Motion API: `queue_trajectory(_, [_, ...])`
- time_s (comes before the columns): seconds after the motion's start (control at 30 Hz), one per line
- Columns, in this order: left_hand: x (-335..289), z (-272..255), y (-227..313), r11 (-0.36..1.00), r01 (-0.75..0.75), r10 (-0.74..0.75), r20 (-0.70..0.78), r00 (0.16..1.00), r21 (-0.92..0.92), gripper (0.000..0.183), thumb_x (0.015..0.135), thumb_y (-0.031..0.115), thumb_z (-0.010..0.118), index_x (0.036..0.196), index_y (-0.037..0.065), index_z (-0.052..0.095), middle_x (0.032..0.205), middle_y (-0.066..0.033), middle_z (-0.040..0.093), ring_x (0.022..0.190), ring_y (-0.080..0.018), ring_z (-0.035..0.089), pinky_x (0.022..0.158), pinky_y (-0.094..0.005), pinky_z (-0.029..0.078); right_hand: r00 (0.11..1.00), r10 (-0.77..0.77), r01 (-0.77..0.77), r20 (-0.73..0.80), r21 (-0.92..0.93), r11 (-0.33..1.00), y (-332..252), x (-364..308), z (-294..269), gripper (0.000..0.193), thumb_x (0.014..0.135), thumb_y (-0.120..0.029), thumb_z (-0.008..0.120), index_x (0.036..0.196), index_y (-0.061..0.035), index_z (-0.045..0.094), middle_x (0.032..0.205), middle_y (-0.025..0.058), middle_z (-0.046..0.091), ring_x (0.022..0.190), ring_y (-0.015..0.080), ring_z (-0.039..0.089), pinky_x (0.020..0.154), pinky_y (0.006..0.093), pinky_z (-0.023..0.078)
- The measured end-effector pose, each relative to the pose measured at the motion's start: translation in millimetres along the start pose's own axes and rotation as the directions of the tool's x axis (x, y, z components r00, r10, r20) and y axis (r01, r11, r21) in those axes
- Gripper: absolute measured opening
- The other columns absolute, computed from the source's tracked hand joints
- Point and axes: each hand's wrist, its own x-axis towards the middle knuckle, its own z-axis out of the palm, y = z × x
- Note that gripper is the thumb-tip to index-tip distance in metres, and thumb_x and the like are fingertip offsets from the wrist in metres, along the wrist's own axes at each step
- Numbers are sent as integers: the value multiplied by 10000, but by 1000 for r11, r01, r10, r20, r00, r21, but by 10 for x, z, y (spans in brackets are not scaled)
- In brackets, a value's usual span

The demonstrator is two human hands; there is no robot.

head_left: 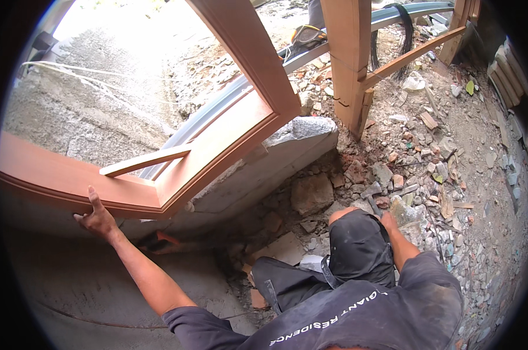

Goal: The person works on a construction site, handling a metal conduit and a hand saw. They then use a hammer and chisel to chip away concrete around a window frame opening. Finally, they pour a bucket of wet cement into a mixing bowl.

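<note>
A reddish-brown wooden window frame [217, 137] slants across the left and upper middle, its corner near the centre. My left hand [97, 220] grips its lower rail, with one finger laid up the moulded face and the rest at the bottom edge. A thin wooden strip [147, 160] crosses the frame's inner corner. Beside my bent right knee, my right hand [387, 221] is closed around a dark bar-shaped tool [373, 205]. Most of those fingers are hidden, and I cannot make out the tool's kind.
A low concrete wall [302, 137] runs behind the frame. Further back are a wooden post [348, 64], a wooden rail [415, 56] and a curved metal rail [202, 105]. Broken brick and stone [313, 194] cover the ground. A black-and-orange object [159, 240] lies below the frame.
</note>
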Motion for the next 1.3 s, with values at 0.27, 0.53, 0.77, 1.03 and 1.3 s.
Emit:
queue_trajectory(0.27, [-13, -4, 85, 1000, 10, -9, 79, 997, -13, 861, 679, 602, 639, 1085, -147, 515, 1145, -313, 482, 1007, -378, 527, 908, -401, 434, 999, -36, 36, 24, 18, 999, 141, 214, 168, 455, 760, -369, 590, 1045, -15, 565, 1026, 222, 594, 971, 362, 563, 849, 444, 429])
queue_trajectory(0.53, [25, -32, -113, 960, 61, -50, -46, 998, 273, 1044, 634, 694, 595, 1189, -173, 419, 1254, -337, 391, 1095, -382, 490, 916, -387, 422, 839, -307, 496, -449, 399, 771, -985, -348, -605, 435, 869, -380, 494, 1028, 23, 531, 816, 203, 592, 757, 325, 601, 656, 417, 457])
queue_trajectory(0.77, [79, -5, -137, 940, 21, -9, -39, 999, 340, 1135, 619, 712, 588, 1250, -191, 317, 1213, -282, 472, 1070, -345, 527, 907, -360, 433, 710, -299, 683, -637, 726, 76, -2723, -647, -1689, 386, 929, -371, 449, 1118, -34, 453, 630, -23, 424, 427, 29, 415, 342, 163, 333])
queue_trajectory(1.03, [-3, -1, -68, 963, 37, -14, -86, 996, 266, 1103, 628, 671, 628, 1212, -220, 339, 1181, -294, 475, 1035, -336, 542, 879, -367, 447, 631, -626, 692, -458, 698, 187, -3014, -598, -1715, 312, 941, -336, 450, 1082, -57, 457, 569, -38, 407, 372, 41, 380, 312, 192, 321])
queue_trajectory(1.3, [-14, 31, 35, 983, 50, -44, -36, 998, 174, 1104, 629, 665, 634, 1224, -213, 327, 1123, -282, 512, 979, -340, 572, 824, -365, 480, 739, -518, 587, -431, 790, 179, -3119, -665, -1689, 363, 927, -351, 478, 1137, -60, 424, 549, -34, 411, 365, 44, 385, 308, 196, 316])
